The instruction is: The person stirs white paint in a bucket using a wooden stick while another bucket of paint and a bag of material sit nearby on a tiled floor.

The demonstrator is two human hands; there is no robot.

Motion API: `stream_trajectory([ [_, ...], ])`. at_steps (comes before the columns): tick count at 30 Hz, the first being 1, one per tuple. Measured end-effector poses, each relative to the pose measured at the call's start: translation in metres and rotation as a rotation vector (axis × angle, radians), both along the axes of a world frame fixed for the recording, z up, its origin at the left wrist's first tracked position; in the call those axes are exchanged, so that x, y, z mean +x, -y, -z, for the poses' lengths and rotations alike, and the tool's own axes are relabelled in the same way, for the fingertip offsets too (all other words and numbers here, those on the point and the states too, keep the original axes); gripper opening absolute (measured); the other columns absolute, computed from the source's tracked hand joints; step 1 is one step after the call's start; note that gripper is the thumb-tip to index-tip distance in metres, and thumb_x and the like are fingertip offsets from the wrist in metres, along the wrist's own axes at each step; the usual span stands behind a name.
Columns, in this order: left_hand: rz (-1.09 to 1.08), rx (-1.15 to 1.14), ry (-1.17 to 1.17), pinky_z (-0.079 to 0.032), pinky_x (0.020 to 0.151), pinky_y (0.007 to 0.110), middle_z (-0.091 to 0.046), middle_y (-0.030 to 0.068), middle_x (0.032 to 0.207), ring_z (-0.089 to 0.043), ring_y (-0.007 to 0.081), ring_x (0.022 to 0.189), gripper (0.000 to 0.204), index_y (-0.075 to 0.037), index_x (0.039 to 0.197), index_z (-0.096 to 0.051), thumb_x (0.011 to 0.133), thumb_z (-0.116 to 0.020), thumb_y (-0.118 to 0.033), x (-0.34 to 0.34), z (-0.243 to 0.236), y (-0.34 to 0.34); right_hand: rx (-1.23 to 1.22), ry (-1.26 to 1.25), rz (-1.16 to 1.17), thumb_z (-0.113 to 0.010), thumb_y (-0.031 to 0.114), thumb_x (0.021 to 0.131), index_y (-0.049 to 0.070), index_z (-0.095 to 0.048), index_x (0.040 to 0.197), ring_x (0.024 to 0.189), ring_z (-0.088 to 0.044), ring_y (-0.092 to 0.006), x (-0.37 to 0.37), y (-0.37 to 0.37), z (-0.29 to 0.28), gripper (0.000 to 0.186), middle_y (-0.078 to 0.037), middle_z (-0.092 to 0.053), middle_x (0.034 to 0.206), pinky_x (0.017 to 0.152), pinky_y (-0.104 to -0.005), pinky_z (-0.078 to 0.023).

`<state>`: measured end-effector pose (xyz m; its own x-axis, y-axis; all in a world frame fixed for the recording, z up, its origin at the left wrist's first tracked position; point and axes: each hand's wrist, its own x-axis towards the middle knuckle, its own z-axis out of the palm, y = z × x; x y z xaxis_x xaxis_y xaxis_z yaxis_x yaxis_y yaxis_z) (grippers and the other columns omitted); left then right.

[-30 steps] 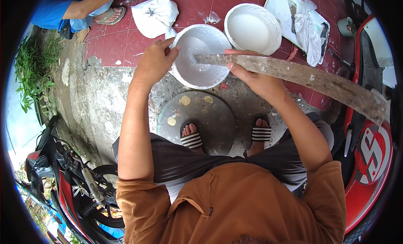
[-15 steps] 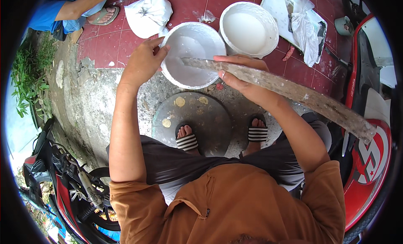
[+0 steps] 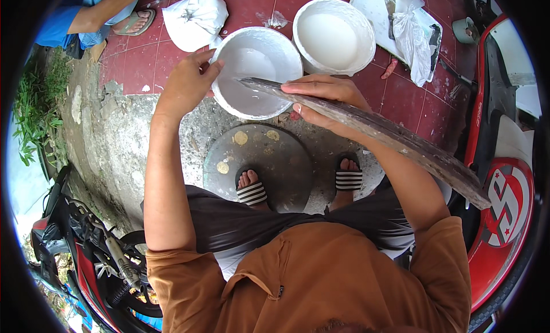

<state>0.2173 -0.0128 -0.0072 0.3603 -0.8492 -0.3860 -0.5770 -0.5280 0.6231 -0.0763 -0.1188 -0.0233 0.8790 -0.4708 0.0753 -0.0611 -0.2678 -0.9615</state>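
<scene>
I see the left hand (image 3: 192, 81) pinching the left rim of a white bucket (image 3: 282, 46). The right hand (image 3: 329, 98) grasps a weathered wooden plank (image 3: 401, 140), its narrow tip inside that bucket; I can't quite tell whether it touches the bottom. A second white bucket (image 3: 364, 35) stands just beside, on red floor tiles (image 3: 137, 69).

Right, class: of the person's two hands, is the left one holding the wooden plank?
No, the right hand holds the wooden plank, while the left hand grips the rim of the left bucket.
</scene>
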Motion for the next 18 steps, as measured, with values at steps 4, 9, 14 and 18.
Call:
stream_trajectory([
  [4, -0.016, 0.006, -0.025, -0.053, 0.068, 0.035, -0.066, 0.0119, 0.073, -0.068, 0.0195, 0.058, 0.046, -0.002, 0.133, -0.066, 0.099, -0.063, -0.033, -0.001, -0.001, -0.001, -0.028, 0.036, 0.077, -0.073, 0.005, 0.089, 0.007, -0.072, 0.127, 0.1, -0.071, -0.0206, -0.002, 0.004, 0.006, 0.038, -0.013, -0.072, 0.118, 0.088, -0.0308, -0.057],
  [9, -0.001, 0.023, -0.024, -0.054, 0.069, 0.035, -0.066, 0.0115, 0.073, -0.069, 0.0194, 0.059, 0.046, -0.002, 0.133, -0.066, 0.099, -0.063, -0.033, -0.009, -0.009, 0.002, -0.11, 0.053, 0.095, -0.073, 0.005, 0.088, 0.007, -0.072, 0.126, 0.102, -0.071, -0.0204, 0.002, 0.001, 0.011, 0.038, -0.013, -0.072, 0.118, 0.089, -0.0316, -0.057],
  [14, -0.004, 0.058, 0.011, -0.053, 0.068, 0.036, -0.065, 0.0116, 0.071, -0.068, 0.0192, 0.058, 0.045, -0.004, 0.132, -0.067, 0.099, -0.063, -0.034, -0.012, -0.012, 0.004, -0.028, 0.016, 0.103, -0.074, 0.004, 0.088, 0.007, -0.072, 0.127, 0.103, -0.071, -0.0199, -0.003, 0.002, 0.01, 0.039, -0.012, -0.072, 0.119, 0.09, -0.032, -0.057],
  [18, 0.004, 0.064, 0.028, -0.053, 0.068, 0.036, -0.065, 0.0121, 0.071, -0.067, 0.0191, 0.056, 0.045, -0.004, 0.133, -0.067, 0.099, -0.063, -0.033, -0.012, -0.017, 0.004, -0.102, 0.042, 0.144, -0.074, 0.004, 0.088, 0.007, -0.072, 0.126, 0.102, -0.071, -0.0192, -0.002, 0.007, 0.012, 0.039, -0.013, -0.072, 0.12, 0.089, -0.0315, -0.057],
])
